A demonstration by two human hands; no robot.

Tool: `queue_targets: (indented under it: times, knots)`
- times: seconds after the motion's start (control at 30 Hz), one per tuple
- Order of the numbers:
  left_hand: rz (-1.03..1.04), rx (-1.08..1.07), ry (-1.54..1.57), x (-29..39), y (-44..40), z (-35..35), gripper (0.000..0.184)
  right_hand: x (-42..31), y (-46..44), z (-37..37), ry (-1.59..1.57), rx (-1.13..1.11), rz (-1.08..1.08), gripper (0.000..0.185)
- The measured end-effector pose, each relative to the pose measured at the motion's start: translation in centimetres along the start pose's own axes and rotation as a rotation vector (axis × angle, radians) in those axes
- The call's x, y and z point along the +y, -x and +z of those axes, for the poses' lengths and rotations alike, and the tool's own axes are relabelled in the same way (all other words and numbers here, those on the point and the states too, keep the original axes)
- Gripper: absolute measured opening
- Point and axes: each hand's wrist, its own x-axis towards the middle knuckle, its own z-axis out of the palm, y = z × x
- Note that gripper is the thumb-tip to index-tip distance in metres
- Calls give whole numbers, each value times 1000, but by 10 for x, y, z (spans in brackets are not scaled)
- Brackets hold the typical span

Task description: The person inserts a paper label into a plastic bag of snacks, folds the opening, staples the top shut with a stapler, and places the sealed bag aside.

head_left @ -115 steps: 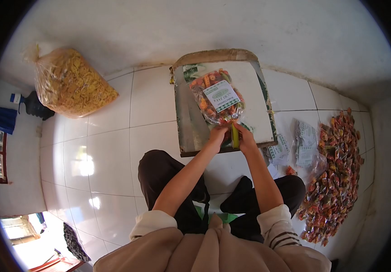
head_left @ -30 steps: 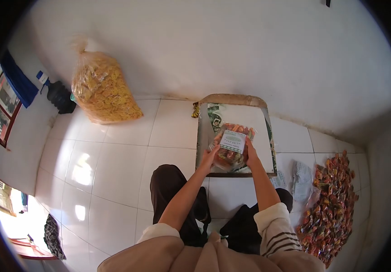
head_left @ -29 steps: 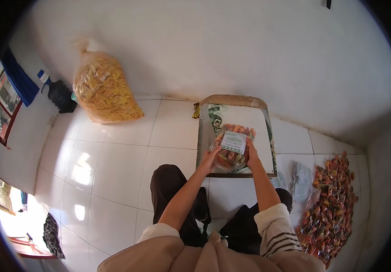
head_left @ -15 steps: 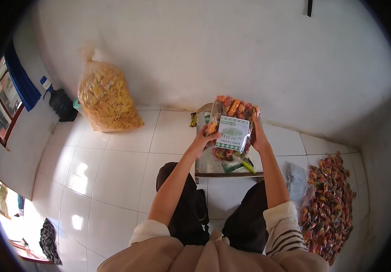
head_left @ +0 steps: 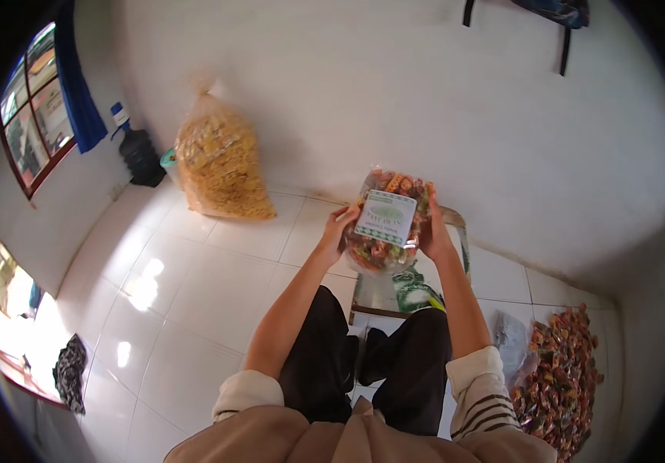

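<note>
A clear plastic bag of red and orange snacks (head_left: 379, 253) is held up between my two hands, with a white and green label facing me. My left hand (head_left: 338, 231) grips its left side, fingers curled at the edge. On the opposite side, my right hand (head_left: 434, 231) presses against the bag, its fingertips partly hidden behind the plastic. Below the bag stands a low table (head_left: 371, 297) with a green and white printed sheet (head_left: 417, 289) on top. Something yellow-green (head_left: 437, 303) lies near its front edge, partly hidden by my arm and knee.
A big tied sack of yellow chips (head_left: 224, 166) leans by the wall, beside a dark water jug (head_left: 141, 157). To the right, a large pile of small wrapped packets (head_left: 560, 378) lies on the tiles with clear plastic bags (head_left: 511, 343). Dark patterned cloth (head_left: 70, 373) is at far left.
The camera view has turned, so the sack and jug appear further right. My hands still hold the snack bag, which now sits more to the left over the table.
</note>
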Motion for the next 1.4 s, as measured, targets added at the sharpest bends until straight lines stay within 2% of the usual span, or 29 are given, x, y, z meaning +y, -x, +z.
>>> queue_targets:
  times: [0.07, 0.1, 0.13, 0.17, 0.23, 0.3, 0.33, 0.4, 0.43, 0.5, 0.57, 0.63, 0.73, 0.8, 0.83, 0.87, 0.9, 0.93, 0.97, 1.0, 1.07, 1.13, 1.17, 1.2, 1.23, 1.27, 1.33, 1.37, 1.4]
  knots:
    - [8, -29, 36, 7, -10, -37, 60, 31, -18, 5, 153, -126, 181, 69]
    - [50, 114, -49, 10, -13, -55, 61, 48, -25, 11, 218, -167, 237, 66]
    - [89, 257, -133, 11, -18, -77, 62, 67, -14, 41, 211, -99, 165, 64]
    - [149, 282, -170, 11, -21, -99, 63, 85, -17, 46, 204, -114, 183, 64]
    - [87, 399, -266, 27, 3, -110, 64, 122, -31, 46, 289, -92, 566, 59]
    - [-10, 532, -389, 29, 17, -127, 65, 149, -47, 45, 235, -134, 690, 60]
    - [-20, 555, -386, 26, 19, -143, 65, 160, -55, 44, 188, -164, 788, 60]
    - [-128, 311, -197, 19, 23, -169, 67, 182, -72, 42, 149, -169, 870, 61]
    - [-160, 410, -267, 14, 24, -178, 73, 192, -82, 40, 159, -124, 912, 59]
    - [-206, 414, -359, 9, 11, -197, 80, 215, -108, 34, 177, -73, 975, 58]
    - [-260, 409, -452, -4, -12, -219, 87, 239, -136, 22, 237, -30, 926, 54]
    - [-159, 490, -925, -30, -43, -255, 98, 262, -164, 11, 236, 23, 916, 52]
    - [-123, 499, -741, -48, -85, -288, 103, 297, -209, -7, 318, 114, 858, 53]
    - [-116, 552, -842, -61, -108, -303, 102, 322, -239, -16, 478, 165, 758, 62]
    - [-47, 531, -841, -70, -119, -312, 100, 333, -255, -22, 414, 104, 755, 66]
    - [24, 511, -841, -77, -129, -321, 99, 347, -267, -26, 412, 103, 771, 66]
    - [128, 518, -1057, -87, -140, -334, 95, 362, -277, -29, 375, 128, 680, 61]
    - [109, 525, -1057, -96, -149, -348, 95, 377, -285, -32, 339, 155, 591, 57]
    - [180, 484, -1147, -104, -156, -361, 92, 389, -292, -37, 335, 158, 610, 57]
    - [254, 438, -1235, -108, -163, -371, 90, 400, -302, -43, 388, 118, 562, 55]
    - [222, 489, -1267, -112, -174, -389, 82, 423, -320, -52, 439, 84, 522, 55]
    - [192, 535, -1297, -119, -190, -409, 75, 449, -335, -55, 652, -33, 367, 64]
    - [200, 631, -1278, -121, -200, -419, 67, 458, -341, -58, 650, -27, 376, 64]
    - [207, 727, -1258, -126, -205, -428, 59, 452, -343, -47, 678, -68, 269, 72]
    - [171, 711, -1330, -115, -207, -414, 55, 455, -348, -44, 705, -110, 161, 80]
    - [162, 711, -1332, -109, -211, -407, 55, 457, -355, -41, 702, -109, 169, 80]
    - [424, 456, -1654, -113, -222, -411, 59, 471, -377, -48, 633, -230, 98, 87]
    - [407, 452, -1661, -118, -228, -415, 62, 481, -389, -53, 609, -269, 76, 89]
    - [404, 453, -1658, -119, -234, -420, 62, 504, -405, -66, 736, -334, -181, 91]
